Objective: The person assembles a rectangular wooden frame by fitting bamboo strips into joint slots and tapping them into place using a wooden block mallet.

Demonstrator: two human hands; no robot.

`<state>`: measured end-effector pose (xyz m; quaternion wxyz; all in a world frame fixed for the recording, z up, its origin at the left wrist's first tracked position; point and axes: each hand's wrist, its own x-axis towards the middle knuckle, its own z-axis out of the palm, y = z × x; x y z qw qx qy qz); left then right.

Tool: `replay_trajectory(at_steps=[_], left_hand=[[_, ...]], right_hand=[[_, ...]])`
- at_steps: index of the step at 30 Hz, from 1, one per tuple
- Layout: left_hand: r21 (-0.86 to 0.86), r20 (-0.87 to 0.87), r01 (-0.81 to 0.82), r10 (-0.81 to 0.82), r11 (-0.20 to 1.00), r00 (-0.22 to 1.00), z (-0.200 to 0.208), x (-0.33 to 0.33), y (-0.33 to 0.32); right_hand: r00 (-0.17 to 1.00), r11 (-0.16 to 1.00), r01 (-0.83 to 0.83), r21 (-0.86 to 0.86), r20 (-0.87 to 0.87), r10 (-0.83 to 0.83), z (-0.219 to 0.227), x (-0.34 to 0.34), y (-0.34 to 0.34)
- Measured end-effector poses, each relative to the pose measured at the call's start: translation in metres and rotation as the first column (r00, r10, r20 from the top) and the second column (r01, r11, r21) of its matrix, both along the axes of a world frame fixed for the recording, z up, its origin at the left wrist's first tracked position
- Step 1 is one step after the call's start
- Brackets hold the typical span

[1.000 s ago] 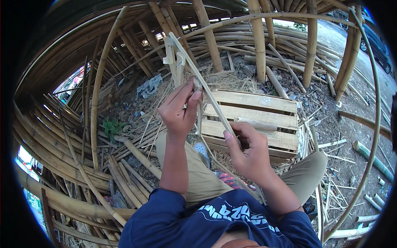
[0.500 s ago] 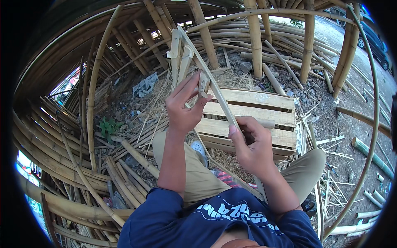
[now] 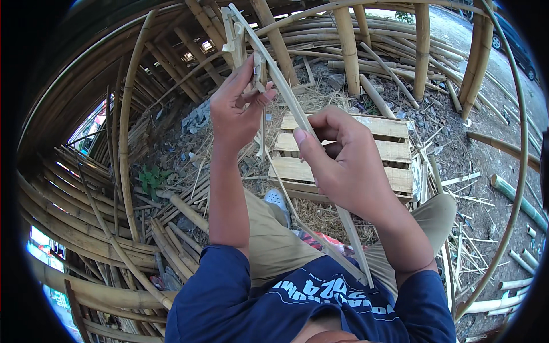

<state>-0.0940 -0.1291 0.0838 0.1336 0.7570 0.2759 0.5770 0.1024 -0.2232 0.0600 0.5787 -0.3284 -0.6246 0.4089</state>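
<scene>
A long, thin bamboo strip (image 3: pixel 286 94) slants from the top of the view down toward my shirt. My right hand (image 3: pixel 349 163) is closed on it midway, thumb along its near face. Up and to the left, my left hand (image 3: pixel 235 111) is closed with its fingers pinched around pale, curled bamboo pieces (image 3: pixel 260 71) beside the strip's upper part. More pale split bamboo (image 3: pixel 233 37) stands above that hand; how the pieces join is unclear. A thin bent strip (image 3: pixel 294 208) hangs below my hands and runs toward my lap.
A slatted wooden crate (image 3: pixel 394 151) stands in front of me, partly behind my right hand. Bamboo posts (image 3: pixel 422 57) rise beyond it, with stacked bamboo poles (image 3: pixel 389 43) behind. Bamboo slats (image 3: pixel 86 206) lie to the left, offcuts (image 3: pixel 472 200) on the right. A curved bamboo pole (image 3: pixel 517 188) arches at right.
Both hands and the bamboo strip have risen, moving a little left. The strip's lower length now shows below my right hand, reaching toward my shirt.
</scene>
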Motion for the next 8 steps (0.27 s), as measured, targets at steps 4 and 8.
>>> replay_trajectory(at_steps=[4,8], left_hand=[[0.028,0.067,0.116,-0.117,0.993,0.991,-0.002,0.01,0.021],[0.011,0.075,0.151,-0.152,0.988,0.986,-0.003,0.011,0.032]], right_hand=[[0.995,1.0,-0.016,0.019,-0.094,0.017,0.005,-0.006,0.009],[0.996,1.0,-0.012,-0.029,-0.087,0.009,0.016,-0.001,0.015]])
